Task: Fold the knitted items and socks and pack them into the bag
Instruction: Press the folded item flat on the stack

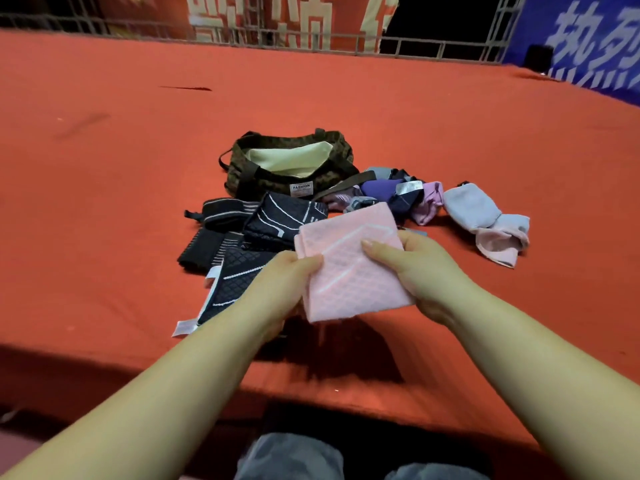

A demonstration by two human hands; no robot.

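I hold a folded pink knitted piece (349, 261) with a diamond pattern above the red surface. My left hand (280, 289) grips its left edge and my right hand (412, 268) grips its right side, thumb on top. Behind it stands the dark patterned bag (249, 174), open, its pale lining showing. Dark knitted items (249, 251) with white lines lie left of the pink piece. To the right of the bag is a heap of purple, navy and lilac socks (398, 197), and further right lie pale blue and pink socks (485, 220).
The red cloth-covered surface (138, 188) stretches wide on all sides, its front edge near my knees. A metal railing (311, 39) and banners run along the far side. A white label (181, 328) pokes out from the dark items.
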